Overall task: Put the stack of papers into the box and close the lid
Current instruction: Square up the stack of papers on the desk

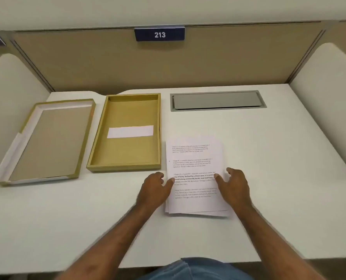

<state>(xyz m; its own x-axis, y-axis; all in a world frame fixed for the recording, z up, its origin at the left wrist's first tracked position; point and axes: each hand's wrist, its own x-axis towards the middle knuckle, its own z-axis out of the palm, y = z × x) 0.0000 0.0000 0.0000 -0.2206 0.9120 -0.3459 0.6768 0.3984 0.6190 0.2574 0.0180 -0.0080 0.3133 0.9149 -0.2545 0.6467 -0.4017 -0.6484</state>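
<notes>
Both hands rest on the papers (pixel 195 174), which lie loosely stacked on the desk (pixel 279 158), just right of the box (pixel 125 131). Left hand (pixel 155 187) is spread at their left edge, thumb on the top sheet; right hand (pixel 235 183) is spread at the right edge. Farther left, the lid (pixel 47 141) lies upturned beside the open box.

the left hand (pixel 155 185) covers the near left edge of the stack of papers (pixel 196 174), and the right hand (pixel 235 184) covers part of its right edge. most of the printed text is too small and blurred to read. both forearms run out of the picture's near edge. the lid (pixel 47 140) hides the table (pixel 269 158) beneath it.
</notes>
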